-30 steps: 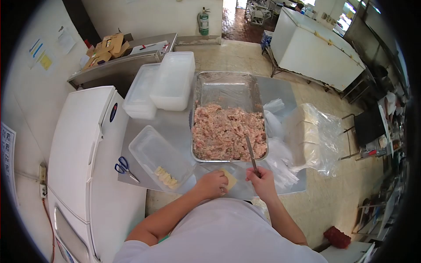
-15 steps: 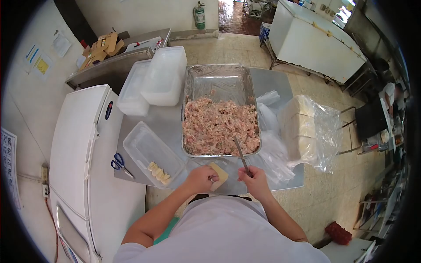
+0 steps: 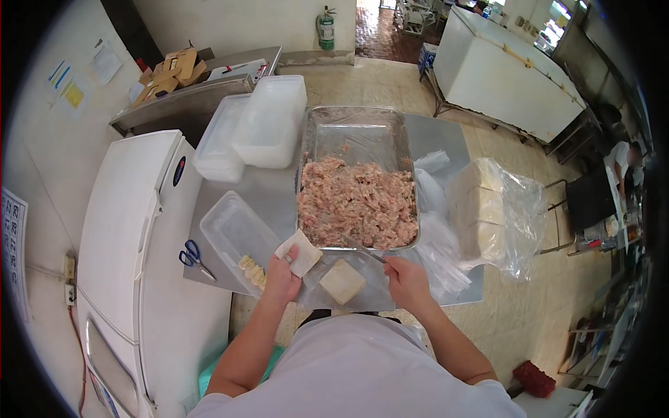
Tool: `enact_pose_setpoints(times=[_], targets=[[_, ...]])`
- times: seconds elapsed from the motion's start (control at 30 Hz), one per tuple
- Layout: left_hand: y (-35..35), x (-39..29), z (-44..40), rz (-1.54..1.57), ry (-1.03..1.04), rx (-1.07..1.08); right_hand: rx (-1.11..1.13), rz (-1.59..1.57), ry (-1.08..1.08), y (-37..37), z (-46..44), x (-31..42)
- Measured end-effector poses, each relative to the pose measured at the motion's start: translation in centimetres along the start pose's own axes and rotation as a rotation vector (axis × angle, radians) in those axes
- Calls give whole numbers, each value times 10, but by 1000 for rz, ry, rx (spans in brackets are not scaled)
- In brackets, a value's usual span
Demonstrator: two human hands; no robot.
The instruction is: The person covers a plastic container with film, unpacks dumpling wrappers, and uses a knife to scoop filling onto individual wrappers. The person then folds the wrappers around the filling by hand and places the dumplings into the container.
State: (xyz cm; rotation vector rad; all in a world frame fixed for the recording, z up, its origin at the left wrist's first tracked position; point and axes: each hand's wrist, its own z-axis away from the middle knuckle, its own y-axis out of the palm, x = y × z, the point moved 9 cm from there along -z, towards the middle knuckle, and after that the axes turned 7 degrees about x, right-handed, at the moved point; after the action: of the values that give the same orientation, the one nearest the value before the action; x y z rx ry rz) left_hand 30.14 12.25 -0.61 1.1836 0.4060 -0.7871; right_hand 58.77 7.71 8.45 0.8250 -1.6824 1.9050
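Observation:
My left hand [image 3: 281, 280] holds up a square dough wrapper [image 3: 304, 259] by the near side of the steel tray, its fingers partly behind the sheet. In my right hand [image 3: 408, 284] is a narrow metal spatula [image 3: 375, 257], pointing left over the tray's near rim toward the meat. Minced meat filling [image 3: 355, 205] covers the near part of the plastic-lined tray [image 3: 304, 132]. Between my hands, a stack of square wrappers [image 3: 342, 281] lies on the table. Several filled dumplings [image 3: 252, 270] sit at the near end of a clear plastic container [image 3: 233, 219].
Blue-handled scissors [image 3: 195, 259] lie at the table's left. Stacked plastic tubs [image 3: 268, 125] stand at the back left. At right are clear plastic bags [image 3: 439, 244] and a bagged block of wrappers [image 3: 481, 209]. A white refrigerator [image 3: 122, 230] stands left; a person [image 3: 619, 164] is far right.
My left hand has lifted a wrapper and moved left and up from the stack. My right hand's spatula has swung from pointing away from me to pointing left.

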Motion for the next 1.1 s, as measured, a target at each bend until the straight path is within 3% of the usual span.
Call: enact_pose_setpoints(times=[0.03, 0.23, 0.33, 0.43, 0.53, 0.63, 0.97, 1.03, 1.1], targets=[[-3, -6, 0, -81, 14, -20, -14, 176, -97, -4, -4, 14], [-22, -3, 0, 257, -107, -109, 106, 633, -145, 9, -42, 53], [-20, 0, 3, 292, -141, -108, 310, 800, -106, 31, -59, 55], [-28, 2, 4, 284, -142, -98, 320, 840, -190, 38, -67, 67], [-36, 3, 6, 324, -142, -120, 500, 828, -44, 34, -76, 65], [-39, 3, 5, 336, -134, -163, 489, 755, -21, 27, -80, 64], [-33, 14, -7, 297, -143, -182, 298, 136, 54, 38, -79, 13], [-15, 11, -9, 274, -154, -187, 255, 81, 93, 27, -65, 41], [3, 14, -21, 313, -188, -120, 116, 54, -63, 34, -58, 46]])
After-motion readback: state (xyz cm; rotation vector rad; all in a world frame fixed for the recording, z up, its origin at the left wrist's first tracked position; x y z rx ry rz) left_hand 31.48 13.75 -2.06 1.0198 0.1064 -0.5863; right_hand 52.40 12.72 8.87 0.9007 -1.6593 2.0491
